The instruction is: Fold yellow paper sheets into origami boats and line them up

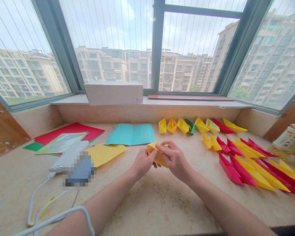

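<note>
L hand (142, 163): fingers closed, pinching yel. paper (161, 160) | R hand (176, 160): ditto, opp. side | Loc.: paper above table (149, 209), nr. blue sheet (130, 134) | Rec.: align edges w/ L steady, press crease w/ R, avoid tearing corners.

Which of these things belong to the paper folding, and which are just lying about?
Part of the folding, it seems:
- yellow paper in the left hand and right hand
- blue sheet, flat yellow sheet, red sheet
- folded paper boats

Apparently just lying about:
- white box
- white cable
- jar
- reddish strip on the sill
</note>
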Tool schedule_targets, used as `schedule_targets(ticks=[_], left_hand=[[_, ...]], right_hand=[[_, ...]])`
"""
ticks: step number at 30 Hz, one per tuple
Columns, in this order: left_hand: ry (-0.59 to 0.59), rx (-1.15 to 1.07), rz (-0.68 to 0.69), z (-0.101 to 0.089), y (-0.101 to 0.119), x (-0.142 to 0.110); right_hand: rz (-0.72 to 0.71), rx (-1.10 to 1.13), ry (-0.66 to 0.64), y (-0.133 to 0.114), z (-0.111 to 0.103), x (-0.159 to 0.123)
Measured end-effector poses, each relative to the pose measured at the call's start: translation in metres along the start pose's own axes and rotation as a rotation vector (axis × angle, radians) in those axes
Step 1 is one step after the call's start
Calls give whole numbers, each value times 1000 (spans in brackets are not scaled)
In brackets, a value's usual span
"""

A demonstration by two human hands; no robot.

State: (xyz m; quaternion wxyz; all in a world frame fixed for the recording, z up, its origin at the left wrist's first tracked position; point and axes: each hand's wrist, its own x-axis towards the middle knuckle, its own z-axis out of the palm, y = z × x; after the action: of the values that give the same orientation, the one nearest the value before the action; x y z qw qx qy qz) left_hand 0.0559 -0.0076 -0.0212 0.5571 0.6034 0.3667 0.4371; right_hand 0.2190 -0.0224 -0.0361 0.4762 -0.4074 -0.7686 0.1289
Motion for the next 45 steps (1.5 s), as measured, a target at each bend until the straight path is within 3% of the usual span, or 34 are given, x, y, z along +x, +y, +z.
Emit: schedule_targets(ticks=[8,20,26,31,39,45], left_hand=[[100,-19,43,-2,9,-1],[-98,-294,48,-7,3,-4],[21,-151,25,-1,10,-5],[122,-108,56,-1,11,-2],[93,-82,98,-5,5,2],[168,5,108,-9,-2,5]], right_hand=[[-52,-83,6,-2,-6,2],[-153,-130,17,4,-15,5],[-188,-86,44,4,-14,6],[-96,29,89,-2,-14,7],[-75,22,68,-3,-15,7],[-77,8,38,-4,-15,7]])
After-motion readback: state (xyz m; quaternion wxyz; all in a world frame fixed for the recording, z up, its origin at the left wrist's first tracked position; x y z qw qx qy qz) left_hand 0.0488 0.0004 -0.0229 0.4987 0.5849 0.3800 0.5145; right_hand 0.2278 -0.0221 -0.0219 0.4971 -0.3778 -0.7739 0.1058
